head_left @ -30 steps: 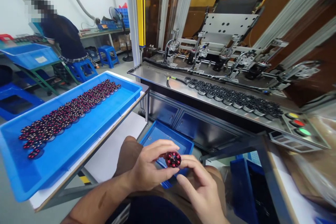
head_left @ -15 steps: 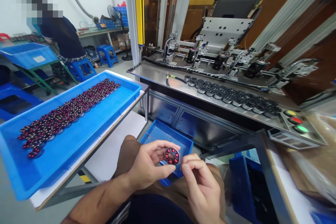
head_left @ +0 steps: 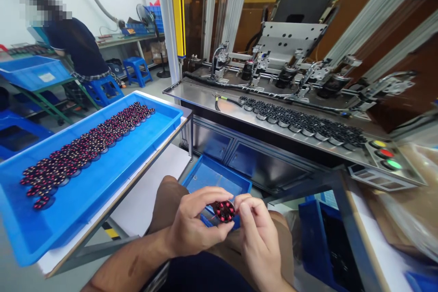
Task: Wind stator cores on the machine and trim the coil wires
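Observation:
Between the thumb and fingers of my left hand [head_left: 193,228] is a small round motor stator [head_left: 225,211], a dark ring with red windings. It is tilted above my lap, its wound face towards me. My right hand [head_left: 259,233] is closed in a pinch at the stator's right edge; whatever lies between its fingertips is too small to make out. A thin reddish wire end seems to stick out at the stator's lower left. Many similar red-wound stators [head_left: 92,146] lie in rows in the long blue tray [head_left: 137,164] on my left.
Ahead stands a winding machine [head_left: 287,77] with dark unwound cores [head_left: 301,121] along its metal ledge, beside yellow-handled cutters [head_left: 227,100]. Lit buttons [head_left: 392,164] are at the right. A blue bin [head_left: 219,178] sits low before my knees. A co-worker [head_left: 73,45] sits at the far left.
My left hand has tilted the stator, so its face shows at a different angle. My right fingertips have moved up and closer against its edge. The view has shifted slightly.

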A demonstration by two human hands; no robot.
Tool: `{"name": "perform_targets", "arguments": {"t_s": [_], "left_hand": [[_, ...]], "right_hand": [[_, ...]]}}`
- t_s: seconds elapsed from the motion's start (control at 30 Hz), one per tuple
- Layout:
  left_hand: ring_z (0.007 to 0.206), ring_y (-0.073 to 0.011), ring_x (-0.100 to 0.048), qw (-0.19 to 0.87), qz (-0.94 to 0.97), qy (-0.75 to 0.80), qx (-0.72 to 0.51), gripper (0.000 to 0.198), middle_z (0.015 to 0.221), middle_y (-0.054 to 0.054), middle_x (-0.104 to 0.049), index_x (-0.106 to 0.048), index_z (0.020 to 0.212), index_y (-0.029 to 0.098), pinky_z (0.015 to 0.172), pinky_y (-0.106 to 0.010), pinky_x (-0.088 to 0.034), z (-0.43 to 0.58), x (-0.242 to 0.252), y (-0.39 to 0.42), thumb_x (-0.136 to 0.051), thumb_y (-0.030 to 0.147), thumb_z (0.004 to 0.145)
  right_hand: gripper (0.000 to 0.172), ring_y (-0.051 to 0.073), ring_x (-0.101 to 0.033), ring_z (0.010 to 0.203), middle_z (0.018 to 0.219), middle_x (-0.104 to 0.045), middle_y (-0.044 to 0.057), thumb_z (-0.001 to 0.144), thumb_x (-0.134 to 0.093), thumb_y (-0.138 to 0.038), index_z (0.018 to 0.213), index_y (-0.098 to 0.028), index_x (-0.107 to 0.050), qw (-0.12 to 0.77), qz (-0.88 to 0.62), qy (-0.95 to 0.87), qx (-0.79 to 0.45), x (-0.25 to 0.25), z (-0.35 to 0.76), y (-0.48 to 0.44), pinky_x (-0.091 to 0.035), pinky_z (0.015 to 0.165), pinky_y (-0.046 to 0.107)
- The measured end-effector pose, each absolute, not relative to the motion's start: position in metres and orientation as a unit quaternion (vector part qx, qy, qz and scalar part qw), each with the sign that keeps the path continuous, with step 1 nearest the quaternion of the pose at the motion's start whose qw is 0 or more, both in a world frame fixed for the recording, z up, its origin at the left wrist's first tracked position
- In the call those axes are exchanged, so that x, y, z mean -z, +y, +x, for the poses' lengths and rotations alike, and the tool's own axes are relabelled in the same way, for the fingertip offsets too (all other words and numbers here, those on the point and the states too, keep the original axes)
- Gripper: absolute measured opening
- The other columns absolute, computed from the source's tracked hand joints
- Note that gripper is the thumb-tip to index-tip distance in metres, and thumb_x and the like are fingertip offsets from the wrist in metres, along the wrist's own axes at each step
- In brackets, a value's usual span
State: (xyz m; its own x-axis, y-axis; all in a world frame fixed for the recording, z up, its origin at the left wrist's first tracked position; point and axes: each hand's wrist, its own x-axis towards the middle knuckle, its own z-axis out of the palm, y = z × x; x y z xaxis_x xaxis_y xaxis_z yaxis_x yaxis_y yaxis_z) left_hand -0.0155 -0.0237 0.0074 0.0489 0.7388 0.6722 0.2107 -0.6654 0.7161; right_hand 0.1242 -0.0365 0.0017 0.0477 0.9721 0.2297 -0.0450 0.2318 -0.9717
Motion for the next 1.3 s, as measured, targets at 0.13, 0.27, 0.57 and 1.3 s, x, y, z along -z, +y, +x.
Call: {"name": "perform_targets", "arguments": {"t_s": [0.13, 0.27, 0.57, 1.3], "left_hand": [[0.089, -0.0213, -0.073, 0.222, 0.686, 0.356, -0.594, 0.041, 0.094, -0.009, -0.077, -0.066, 0.107, 0.018, 0.082, -0.031, -0.061, -0.017, -0.006, -0.023, -0.071, 0.009, 0.068], [0.089, -0.0212, -0.073, 0.230, 0.693, 0.350, -0.587, 0.042, 0.096, -0.009, -0.076, -0.066, 0.109, 0.019, 0.082, -0.031, -0.061, -0.017, -0.007, -0.023, -0.071, 0.009, 0.069], [0.092, -0.0203, -0.072, 0.290, 0.655, 0.350, -0.604, 0.045, 0.098, -0.007, -0.076, -0.069, 0.108, 0.019, 0.084, -0.029, -0.060, -0.018, -0.003, -0.024, -0.075, 0.007, 0.065], [0.091, -0.0213, -0.072, 0.285, 0.677, 0.352, -0.580, 0.042, 0.097, -0.008, -0.076, -0.068, 0.105, 0.019, 0.083, -0.032, -0.060, -0.020, -0.011, -0.022, -0.074, 0.008, 0.065]], "right_hand": [[0.017, 0.017, -0.056, 0.079, 0.086, -0.058, 0.004, 0.097, -0.051, -0.036, 0.090, -0.022, -0.058, 0.583, -0.428, -0.535, -0.436, 0.003, 0.128, -0.035, -0.050, 0.073, 0.030], [0.019, 0.019, -0.057, 0.091, 0.097, -0.058, 0.005, 0.088, -0.066, -0.032, 0.104, -0.024, -0.061, 0.601, -0.392, -0.586, -0.377, -0.003, 0.130, -0.035, -0.049, 0.083, 0.033], [0.026, 0.016, -0.057, 0.072, 0.075, -0.060, 0.002, 0.089, -0.063, -0.041, 0.074, -0.019, -0.061, 0.600, -0.467, -0.482, -0.435, -0.003, 0.126, -0.025, -0.050, 0.070, 0.028], [0.027, 0.016, -0.058, 0.060, 0.064, -0.062, 0.003, 0.088, -0.066, -0.036, 0.067, -0.019, -0.066, 0.553, -0.414, -0.585, -0.426, -0.022, 0.140, -0.031, -0.049, 0.057, 0.026]]}}
